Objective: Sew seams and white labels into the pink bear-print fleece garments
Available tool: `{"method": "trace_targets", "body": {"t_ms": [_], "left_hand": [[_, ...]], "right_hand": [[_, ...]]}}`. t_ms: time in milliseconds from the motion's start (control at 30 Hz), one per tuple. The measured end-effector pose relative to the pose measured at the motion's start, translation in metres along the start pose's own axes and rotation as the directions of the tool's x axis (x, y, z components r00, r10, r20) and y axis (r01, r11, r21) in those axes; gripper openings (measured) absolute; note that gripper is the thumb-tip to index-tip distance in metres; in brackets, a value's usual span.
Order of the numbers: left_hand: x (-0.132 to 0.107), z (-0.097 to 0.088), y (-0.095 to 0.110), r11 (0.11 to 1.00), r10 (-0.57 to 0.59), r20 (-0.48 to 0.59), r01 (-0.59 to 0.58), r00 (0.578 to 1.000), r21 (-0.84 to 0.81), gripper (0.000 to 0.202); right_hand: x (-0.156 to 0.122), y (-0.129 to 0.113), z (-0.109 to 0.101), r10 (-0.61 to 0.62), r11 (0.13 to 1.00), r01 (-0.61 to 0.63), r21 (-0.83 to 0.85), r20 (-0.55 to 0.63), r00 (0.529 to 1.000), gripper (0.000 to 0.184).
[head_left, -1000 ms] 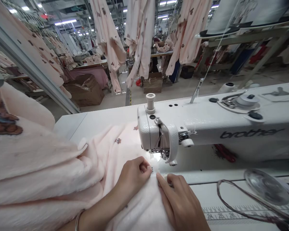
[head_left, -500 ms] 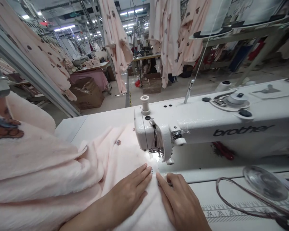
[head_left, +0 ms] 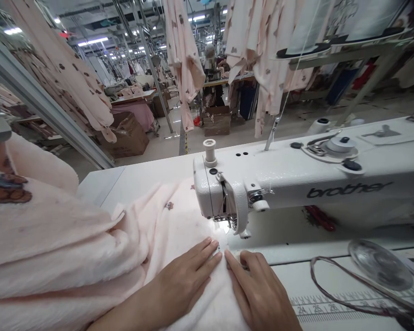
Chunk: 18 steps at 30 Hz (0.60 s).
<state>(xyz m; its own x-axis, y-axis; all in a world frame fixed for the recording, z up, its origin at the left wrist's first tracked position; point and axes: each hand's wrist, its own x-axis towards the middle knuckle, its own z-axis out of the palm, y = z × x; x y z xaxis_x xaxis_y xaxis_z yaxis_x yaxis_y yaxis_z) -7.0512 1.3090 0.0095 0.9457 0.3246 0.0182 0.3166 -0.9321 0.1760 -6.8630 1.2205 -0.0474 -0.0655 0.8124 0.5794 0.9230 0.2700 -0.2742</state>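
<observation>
Pale pink plush fabric with small bear prints lies under the head of a white sewing machine. My left hand rests flat on it, fingers stretched toward the lit needle area, beside a small printed mark. Just to the right, my right hand touches the fabric's edge with its index finger straight and the other fingers bent. Both hands are in front of the presser foot, whose contact with the cloth I cannot make out. A larger heap of the fabric spreads to the left.
A clear plastic disc and a looped cord lie at the right, by a printed ruler scale. Red-handled thread snips sit under the machine arm. Pink garments hang behind; thread cones stand at upper right.
The hanging garments have shifted right and swung. My left fingers have spread a little on the fabric; my right hand is nearly where it was. The view has tilted slightly.
</observation>
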Motion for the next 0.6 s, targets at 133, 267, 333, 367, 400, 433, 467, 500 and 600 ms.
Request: {"method": "trace_targets", "body": {"t_ms": [133,267,333,367,400,433,467,500,600], "left_hand": [[0.0004,0.0009,-0.0002,1.0,-0.001,0.002,0.001,1.0,0.014,0.052],[0.0003,0.0003,0.0002,1.0,-0.005,0.009,0.005,1.0,-0.012,0.053],[0.0001,-0.0003,0.0007,1.0,-0.009,0.017,0.009,1.0,-0.013,0.053],[-0.0002,-0.0005,0.0009,1.0,-0.011,0.025,0.012,1.0,-0.009,0.053],[-0.0005,-0.0005,0.0011,1.0,-0.015,0.033,0.015,0.999,-0.004,0.053],[-0.001,-0.0005,0.0013,1.0,-0.018,0.041,0.018,0.999,0.001,0.053],[-0.0016,-0.0003,0.0014,1.0,-0.019,0.046,0.018,0.999,0.004,0.053],[-0.0021,-0.0001,0.0015,1.0,-0.019,0.048,0.019,0.999,0.004,0.053],[-0.0025,0.0002,0.0018,1.0,-0.021,0.028,0.022,0.999,-0.016,0.054]], "right_hand": [[-0.0007,0.0,0.0009,-0.012,1.0,0.012,-0.005,0.0,1.0,0.034],[-0.0013,0.0016,0.0011,-0.028,0.999,0.028,-0.021,-0.006,1.0,0.034],[-0.0017,0.0027,0.0007,-0.03,0.999,0.03,-0.025,-0.012,0.999,0.034],[-0.0019,0.0031,0.0005,-0.031,0.999,0.031,-0.027,-0.012,0.999,0.034],[-0.002,0.0033,0.0004,-0.032,0.999,0.031,-0.028,-0.011,0.999,0.034],[-0.0021,0.0034,0.0006,-0.032,0.999,0.032,-0.03,-0.008,0.999,0.035],[-0.0022,0.0033,0.001,-0.032,0.999,0.032,-0.032,-0.004,0.999,0.035],[-0.0023,0.003,0.0016,-0.031,0.999,0.031,-0.034,-0.004,1.0,0.035],[-0.0031,0.0009,0.0026,-0.024,0.999,0.024,-0.036,-0.009,1.0,0.035]]}}
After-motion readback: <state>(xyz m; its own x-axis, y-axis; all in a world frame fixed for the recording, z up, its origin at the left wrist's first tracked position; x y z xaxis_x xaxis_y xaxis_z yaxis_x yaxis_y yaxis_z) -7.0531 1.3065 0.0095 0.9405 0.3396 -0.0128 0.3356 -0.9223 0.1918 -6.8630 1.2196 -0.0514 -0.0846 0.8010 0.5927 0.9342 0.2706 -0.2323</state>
